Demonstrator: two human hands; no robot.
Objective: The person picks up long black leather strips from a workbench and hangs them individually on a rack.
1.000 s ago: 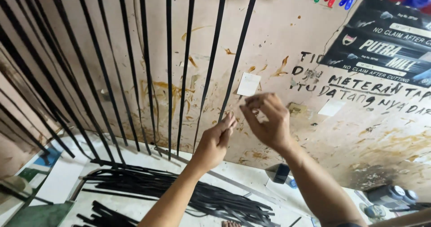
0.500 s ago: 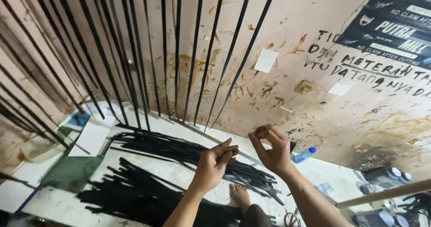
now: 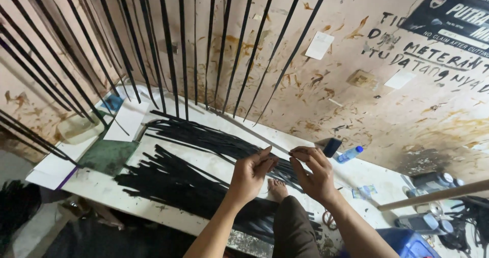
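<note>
A thin black strip [image 3: 283, 152] runs between the two hands, narrow, flat and dark, of the same kind as the many long black strips [image 3: 183, 49] leaning against the stained wall [image 3: 316, 100] above. It is held in the air above the white tabletop [image 3: 214, 161], in the lower middle of the view, with the person's bare foot [image 3: 277, 188] and knee below it.

Left hand [image 3: 250, 175]: fingers curled, thumb and forefinger pressed together, pinching one end of the strip. Right hand [image 3: 315, 172]: likewise curled, thumb and forefinger closed on the strip close to the left hand's pinch. The fingertips of the two hands are near each other, almost touching.

On the tabletop, two loose heaps of black strips [image 3: 193, 176] lie flat, one along the far side and one nearer. A green mat [image 3: 107, 156] and white sheets of paper [image 3: 127, 120] lie at the left end. A small dark block [image 3: 331, 147] and a clear bottle with a blue cap [image 3: 349, 154] sit just beyond the right hand. A wooden stick [image 3: 433, 196] crosses the right edge.

Compared with half a second earlier, both hands are lower in the view and closer together, and the camera looks further down, showing more of the tabletop and less of the wall.
</note>
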